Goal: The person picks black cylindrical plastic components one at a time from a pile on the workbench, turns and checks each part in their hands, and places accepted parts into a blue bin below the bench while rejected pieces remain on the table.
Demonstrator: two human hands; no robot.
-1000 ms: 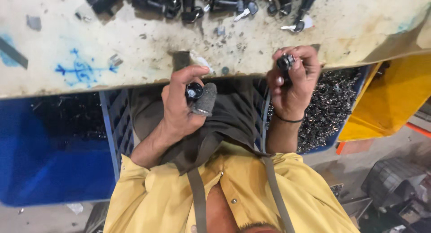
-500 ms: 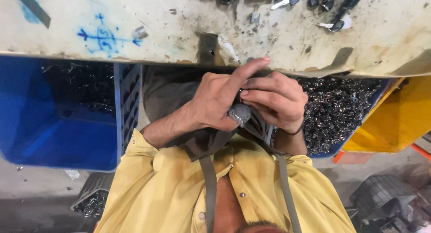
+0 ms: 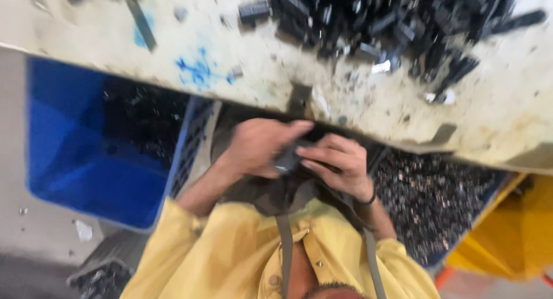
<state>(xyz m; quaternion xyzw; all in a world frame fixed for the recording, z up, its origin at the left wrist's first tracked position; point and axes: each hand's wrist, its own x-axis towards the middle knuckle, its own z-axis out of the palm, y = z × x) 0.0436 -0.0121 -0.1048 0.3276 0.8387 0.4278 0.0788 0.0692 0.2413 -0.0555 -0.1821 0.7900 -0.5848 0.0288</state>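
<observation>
Both your hands meet just below the bench [image 3: 173, 46] edge — left hand [image 3: 259, 146] and right hand [image 3: 337, 166] clenched together on one dark part [image 3: 288, 160], bracing it.

A scuffed pale worktop [image 3: 247, 51] spans the top, blue paint marks [image 3: 199, 71] left of centre. Blue bin [image 3: 86, 161] at left, yellow bin [image 3: 512, 235] lower right.

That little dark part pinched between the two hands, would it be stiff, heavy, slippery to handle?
The dark part looks rigid: it holds its blocky shape between the left hand and right hand. Probably light, since fingertips alone carry it. Both hands grip it, hinting it's fiddly, but blur hides its surface.
</observation>
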